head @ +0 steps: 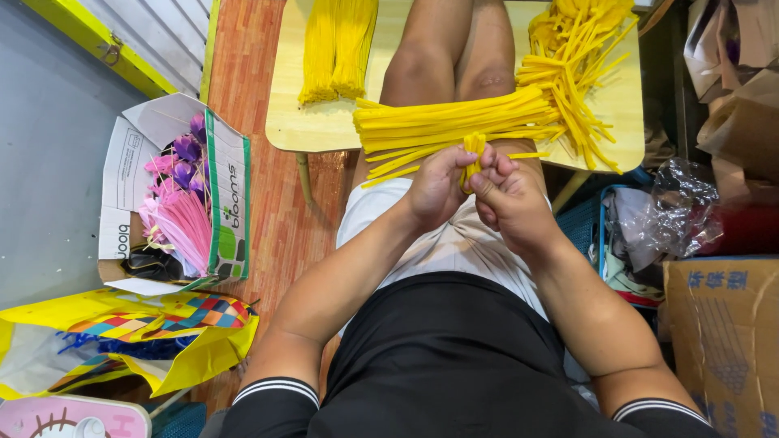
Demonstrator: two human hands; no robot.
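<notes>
Fingers of the left hand [434, 188] and the right hand [507, 199] clamped together on a small bunch of yellow pipe cleaners [473, 154], pinched upright just right of the frame's centre, tips poking out above the knuckles. Likely a gathering or twisting step, with the bunch gripped at its base; next, probably, a firm hold below and a turn or bind above, without letting strands slip. Just above, a flat sheaf of yellow stems [454, 122] across the knees, a loose tangle [576, 65] at upper right, two neat hanks [337, 49] at upper centre, all on a pale yellow table [312, 122]. At left centre, an open white-and-green carton [231, 199], printed side panel, holding pink and purple flowers [178, 211]. At lower left, a yellow plastic bag [195, 357] with a chequered multicolour patch. At lower right, a brown carton [722, 341] with blue print; above it, crumpled clear plastic [669, 215].
</notes>
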